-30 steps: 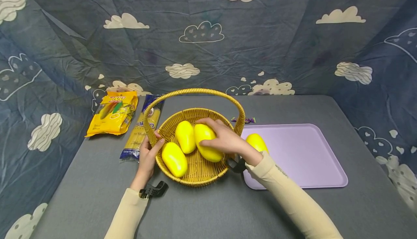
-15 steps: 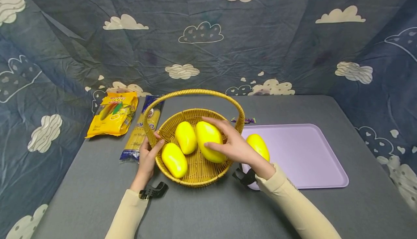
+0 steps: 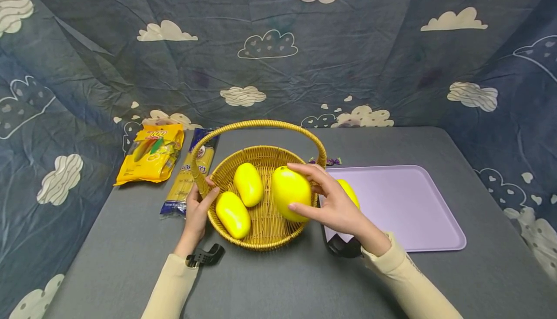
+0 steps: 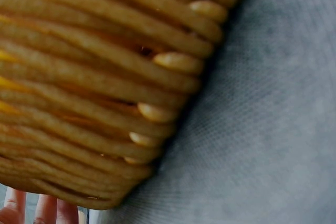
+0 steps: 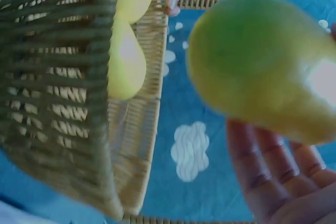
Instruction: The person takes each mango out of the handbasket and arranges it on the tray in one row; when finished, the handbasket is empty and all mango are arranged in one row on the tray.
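A yellow mango (image 3: 290, 193) is held by my right hand (image 3: 339, 208) above the right side of a wicker basket (image 3: 266, 229). In the right wrist view, that mango (image 5: 257, 61) shows a greenish end, and fingers (image 5: 262, 166) curve along its side. My left hand (image 3: 197, 217) grips the basket's left rim by the foot of the handle, thumb on the near side. Two more mangoes lie inside, one near the middle (image 3: 248, 184) and one at the front left (image 3: 232, 215). Woven basket wall (image 4: 94, 77) fills much of the left wrist view.
A lilac tray (image 3: 404, 208) stands right of the basket, with a mango (image 3: 349, 193) on its left part, half hidden by my right hand. Behind it lies a purple wrapped candy (image 3: 331, 161). A spaghetti packet (image 3: 184, 183) and a yellow bag (image 3: 152, 154) lie at left.
My right hand has lifted the mango up from the basket's inside and moved it rightward and nearer. The left hand and the basket have stayed put.
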{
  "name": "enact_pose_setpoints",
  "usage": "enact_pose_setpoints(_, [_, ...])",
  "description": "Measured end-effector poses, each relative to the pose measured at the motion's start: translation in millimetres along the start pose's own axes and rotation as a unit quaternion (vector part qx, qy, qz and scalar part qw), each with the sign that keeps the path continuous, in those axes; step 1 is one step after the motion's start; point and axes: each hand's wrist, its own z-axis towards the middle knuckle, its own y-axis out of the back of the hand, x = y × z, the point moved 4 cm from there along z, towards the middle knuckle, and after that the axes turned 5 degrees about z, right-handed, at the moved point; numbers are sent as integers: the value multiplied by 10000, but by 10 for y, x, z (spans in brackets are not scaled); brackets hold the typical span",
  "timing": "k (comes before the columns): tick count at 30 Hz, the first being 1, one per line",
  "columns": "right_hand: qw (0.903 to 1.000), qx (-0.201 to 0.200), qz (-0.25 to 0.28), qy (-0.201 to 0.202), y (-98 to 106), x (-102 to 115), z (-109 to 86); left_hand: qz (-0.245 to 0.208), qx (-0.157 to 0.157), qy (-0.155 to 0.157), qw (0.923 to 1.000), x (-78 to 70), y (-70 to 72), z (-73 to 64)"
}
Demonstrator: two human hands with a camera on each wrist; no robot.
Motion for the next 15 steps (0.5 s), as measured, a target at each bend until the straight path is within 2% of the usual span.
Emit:
enact_pose_setpoints(8, [9926,-526,-314,1045,155,-56,-251,8,61,-72,10000,-13,-20,-18])
enact_pose_setpoints(15, [9836,-994,103,1500,297,-75,-406,9,10,-89,10000,-19,-12,-11])
